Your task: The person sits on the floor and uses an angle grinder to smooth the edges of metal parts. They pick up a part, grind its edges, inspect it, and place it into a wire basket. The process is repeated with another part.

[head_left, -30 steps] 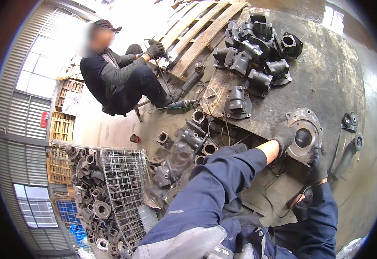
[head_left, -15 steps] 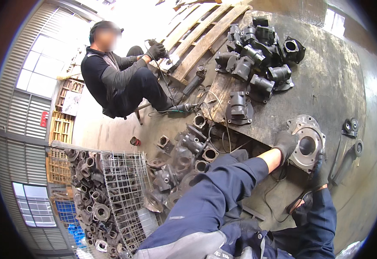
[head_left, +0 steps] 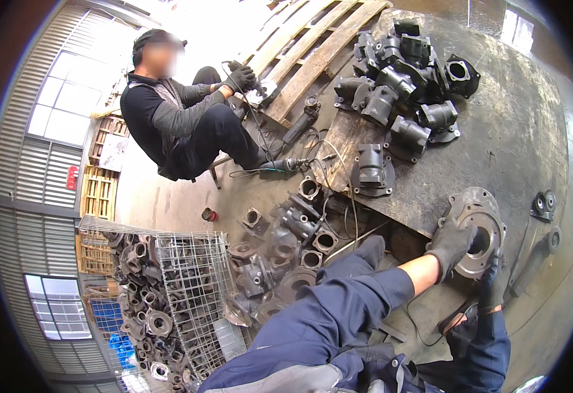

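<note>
A round grey metal flange casting [head_left: 479, 204] with a central bore and bolt holes rests at the near edge of the worn table, tilted toward me. My left hand [head_left: 453, 245], in a dark glove, lies over its left face, with fingers closed on it and reaching the rim of the bore. At the lower right edge of the casting, my gloved right hand [head_left: 494, 285] grips the rim, its fingers pointing upward along the side. Part of the casting's lower left is hidden behind my left hand.
Black pipe-like castings [head_left: 398, 85] are heaped at the far side of the table [head_left: 496, 141]. Two long-handled tools [head_left: 532, 236] lie at the right. More castings [head_left: 293, 226] sit on the floor beside a filled wire cage [head_left: 194, 288]. A seated co-worker [head_left: 188, 124] works near angle grinders [head_left: 303, 121].
My left hand has shifted from the casting's left edge onto its face, toward the bore. My right hand stays on the right rim. The whole view has shifted slightly.
</note>
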### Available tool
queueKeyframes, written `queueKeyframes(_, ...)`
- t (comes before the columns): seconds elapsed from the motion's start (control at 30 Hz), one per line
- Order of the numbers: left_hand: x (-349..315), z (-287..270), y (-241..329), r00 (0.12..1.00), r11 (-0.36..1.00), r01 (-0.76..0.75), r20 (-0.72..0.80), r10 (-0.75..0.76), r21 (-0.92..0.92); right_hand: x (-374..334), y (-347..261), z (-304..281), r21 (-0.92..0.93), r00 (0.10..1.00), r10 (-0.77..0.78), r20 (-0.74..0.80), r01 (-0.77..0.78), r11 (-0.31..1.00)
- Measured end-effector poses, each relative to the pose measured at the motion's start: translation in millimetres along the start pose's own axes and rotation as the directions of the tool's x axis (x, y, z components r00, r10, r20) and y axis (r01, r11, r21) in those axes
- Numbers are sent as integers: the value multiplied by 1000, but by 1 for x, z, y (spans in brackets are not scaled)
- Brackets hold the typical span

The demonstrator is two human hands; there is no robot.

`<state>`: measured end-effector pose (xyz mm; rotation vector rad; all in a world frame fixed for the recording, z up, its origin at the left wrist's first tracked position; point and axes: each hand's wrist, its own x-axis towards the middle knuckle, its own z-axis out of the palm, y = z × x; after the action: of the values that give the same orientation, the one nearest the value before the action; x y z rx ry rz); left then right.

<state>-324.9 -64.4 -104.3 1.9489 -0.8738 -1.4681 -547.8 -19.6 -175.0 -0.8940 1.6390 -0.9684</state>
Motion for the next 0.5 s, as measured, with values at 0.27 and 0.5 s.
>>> queueKeyframes(0.27,-1,-23,33,991,983,-32,123,54,-179,0,9,-2,-73,998,-49,-33,46,996)
queueKeyframes(0.5,3,-22,35,989,987,-25,138,46,-156,3,-5,1,-33,997,-73,13,73,997)
